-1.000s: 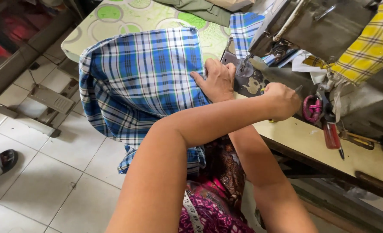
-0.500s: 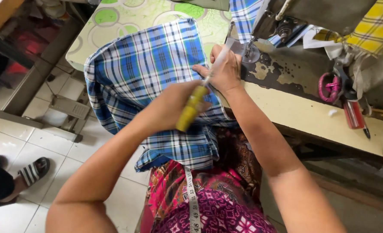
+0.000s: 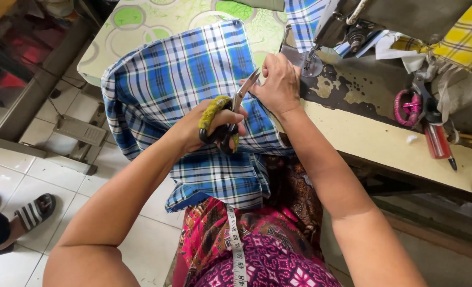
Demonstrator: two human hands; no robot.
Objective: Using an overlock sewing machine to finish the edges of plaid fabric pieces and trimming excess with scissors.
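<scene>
Left hand: the left hand is wrapped around the scissors, fingers through the yellow-padded handles, blades up and parted – a second ago it was stretched out to the table by the pink spool, half a second ago it was already carrying the scissors in
Scissors: over the blue plaid cloth, tips right beside the right hand; they sit higher and nearer that hand than half a second ago
Right hand: the right hand is clenched on a pinch of the cloth's edge just in front of the sewing machine needle area, same spot as in both earlier frames
Cloth: draped from the table edge down over the lap, folded edge hanging above the patterned skirt; its lie is unchanged
Table: the worn sewing table carries a pink spool and a red-handled tool, well apart from both hands
Lap: a measuring tape hangs down over the skirt
Floor: a striped sandal on the tiles at left
</scene>
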